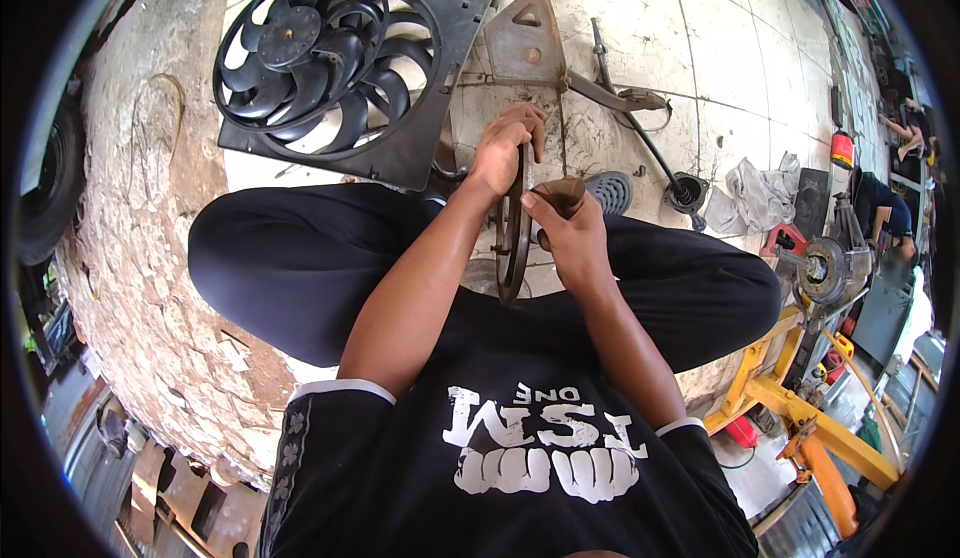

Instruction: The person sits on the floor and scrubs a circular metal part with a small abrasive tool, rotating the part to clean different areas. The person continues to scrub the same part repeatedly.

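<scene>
Between my knees stands a dark, round metal part [514,250], seen nearly edge-on. My left hand [508,148] is closed round its far upper rim. My right hand [572,236] is closed on a brown, curled sheet [560,194], which looks like sandpaper, next to the right face of the round part. The fingertips of my right hand are partly hidden, and I cannot tell whether the sheet touches the metal.
A black radiator fan [290,38] lies ahead left. Beyond my hands are a metal bracket [530,50] and a shaft with a flange [645,148]. To the right are a grey rag [757,198], a metal housing [835,268], a yellow frame [785,398] and another person [885,208].
</scene>
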Tool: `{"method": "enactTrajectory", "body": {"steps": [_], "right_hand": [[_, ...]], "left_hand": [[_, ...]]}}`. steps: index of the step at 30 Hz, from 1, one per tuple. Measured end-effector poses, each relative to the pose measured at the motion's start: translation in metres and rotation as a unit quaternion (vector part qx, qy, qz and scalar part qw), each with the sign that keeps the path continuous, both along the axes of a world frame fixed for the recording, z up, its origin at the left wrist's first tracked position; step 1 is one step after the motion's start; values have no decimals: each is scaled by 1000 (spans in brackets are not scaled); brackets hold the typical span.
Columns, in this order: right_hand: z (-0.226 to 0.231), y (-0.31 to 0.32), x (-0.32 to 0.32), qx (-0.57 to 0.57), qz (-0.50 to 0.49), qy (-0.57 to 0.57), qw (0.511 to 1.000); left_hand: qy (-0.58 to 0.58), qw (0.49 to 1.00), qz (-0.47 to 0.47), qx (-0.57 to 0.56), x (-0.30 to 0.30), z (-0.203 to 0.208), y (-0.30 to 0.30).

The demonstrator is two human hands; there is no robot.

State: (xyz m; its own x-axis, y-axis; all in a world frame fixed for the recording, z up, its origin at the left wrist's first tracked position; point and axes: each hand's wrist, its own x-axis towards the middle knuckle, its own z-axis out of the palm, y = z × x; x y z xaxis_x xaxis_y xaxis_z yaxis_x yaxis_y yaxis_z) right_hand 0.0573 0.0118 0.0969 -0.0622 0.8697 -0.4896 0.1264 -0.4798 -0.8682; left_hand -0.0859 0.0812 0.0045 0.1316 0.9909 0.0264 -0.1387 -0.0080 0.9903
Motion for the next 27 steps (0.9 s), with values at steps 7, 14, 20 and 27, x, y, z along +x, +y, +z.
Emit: {"method": "enactTrajectory", "body": {"steps": [7,14,20,27], "right_hand": [[2,18,-3,9,-18,-6,1000],[11,20,3,-32,6,-19,999],[17,4,2,-94,6,14,995],[12,24,-4,-1,15,-32,999]], "left_hand": [[-15,999,23,-37,3,15,-2],[6,998,17,-58,2,11,-3],[12,1000,12,2,-2,-2,-5],[-25,996,63,-53,10,1,-7]]}}
